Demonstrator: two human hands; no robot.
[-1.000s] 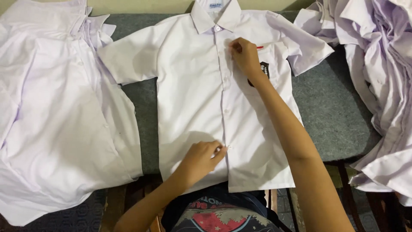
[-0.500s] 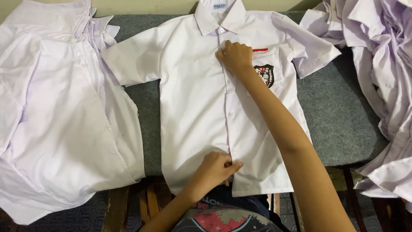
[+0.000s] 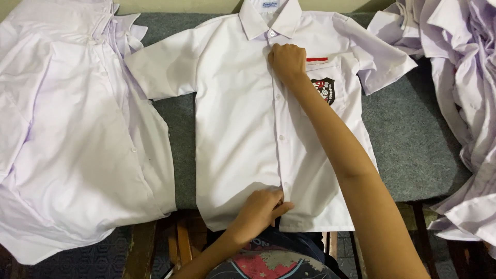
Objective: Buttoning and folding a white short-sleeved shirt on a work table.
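- Shirt [image 3: 243, 134] lies flat, front up, on the grey desk [image 3: 413, 144] — placket kept straight between both hands.
- Left hand [image 3: 261, 209]: grip pinching the hem at the placket.
- Right hand [image 3: 287, 61]: clenched, pressing the placket below the collar.

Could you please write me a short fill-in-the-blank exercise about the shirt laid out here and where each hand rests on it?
1. The right hand presses the white shirt just below its ____.
2. The left hand pinches the button strip at the shirt's ____ edge.
3. The badge sits on the chest ____.
4. The shirt lies on a ____ mat.

Missing words: collar; bottom; pocket; grey
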